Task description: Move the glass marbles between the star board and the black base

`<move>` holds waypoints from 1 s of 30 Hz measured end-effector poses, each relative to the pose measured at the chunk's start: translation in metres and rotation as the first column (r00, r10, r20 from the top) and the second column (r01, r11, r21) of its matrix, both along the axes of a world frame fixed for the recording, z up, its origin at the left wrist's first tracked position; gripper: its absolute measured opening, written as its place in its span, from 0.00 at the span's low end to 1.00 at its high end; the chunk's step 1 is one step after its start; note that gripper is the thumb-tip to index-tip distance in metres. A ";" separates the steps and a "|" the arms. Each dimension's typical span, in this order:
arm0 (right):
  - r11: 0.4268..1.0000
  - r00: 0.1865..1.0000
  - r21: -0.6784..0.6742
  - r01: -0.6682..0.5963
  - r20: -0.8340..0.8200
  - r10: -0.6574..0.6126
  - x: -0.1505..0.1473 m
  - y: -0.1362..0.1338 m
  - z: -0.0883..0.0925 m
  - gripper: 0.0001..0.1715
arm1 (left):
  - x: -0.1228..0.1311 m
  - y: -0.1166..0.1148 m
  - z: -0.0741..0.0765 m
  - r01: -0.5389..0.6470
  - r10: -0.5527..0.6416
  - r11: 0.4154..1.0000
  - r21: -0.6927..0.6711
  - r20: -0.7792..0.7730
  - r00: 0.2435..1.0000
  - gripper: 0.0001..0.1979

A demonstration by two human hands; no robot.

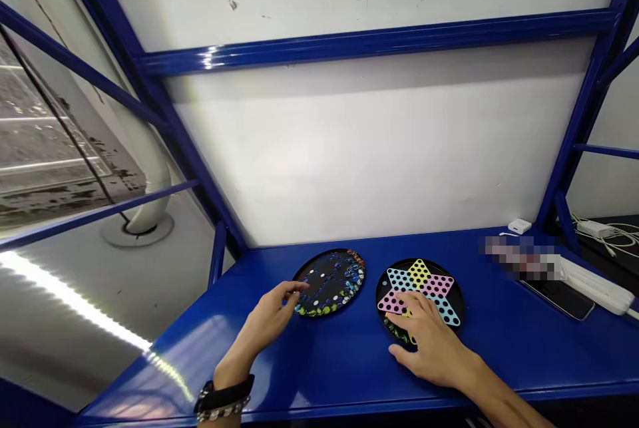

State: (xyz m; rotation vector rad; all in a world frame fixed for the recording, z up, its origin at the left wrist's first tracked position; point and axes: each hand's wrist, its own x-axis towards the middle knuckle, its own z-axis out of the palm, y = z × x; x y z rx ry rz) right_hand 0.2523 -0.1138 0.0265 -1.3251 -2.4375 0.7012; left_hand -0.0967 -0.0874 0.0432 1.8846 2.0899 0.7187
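Observation:
A black round tray (pixel 319 281) lies on the blue shelf with glass marbles (pixel 355 275) in several colours, mostly around its rim. My left hand (pixel 272 318) is at the tray's left edge, fingers loosely bent and apart, with nothing visible in them. To the right lies a Chinese checkers board (pixel 439 288), a star of yellow, pink and light blue with black holes on a black round base. My right hand (pixel 426 341) reaches over the board's lower part, thumb spread from the fingers. It hides some holes. Green marbles (pixel 394 329) show in the board's lower left rim.
The blue shelf (pixel 319 375) has blue metal frame bars and a white back panel (pixel 379 148). At right lie a dark phone (pixel 562 298), a white power strip (pixel 596 285), a small white adapter (pixel 520 225) and a blurred patch. White cables (pixel 619 235) lie beyond the frame.

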 end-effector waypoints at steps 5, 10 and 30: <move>0.999 0.997 -0.031 -0.035 0.062 0.037 -0.001 0.001 -0.003 0.36 | 0.001 0.000 -0.002 0.016 -0.016 1.000 -0.013 0.012 1.000 0.22; 0.999 0.998 -0.021 -0.046 0.038 0.046 -0.003 0.000 0.001 0.36 | -0.003 -0.003 -0.002 0.052 -0.057 0.997 -0.057 -0.086 0.995 0.24; 0.988 0.956 -0.041 0.149 -0.249 -0.155 0.051 0.029 0.024 0.30 | 0.045 0.001 -0.012 0.179 -0.227 0.963 -0.201 -0.253 0.940 0.22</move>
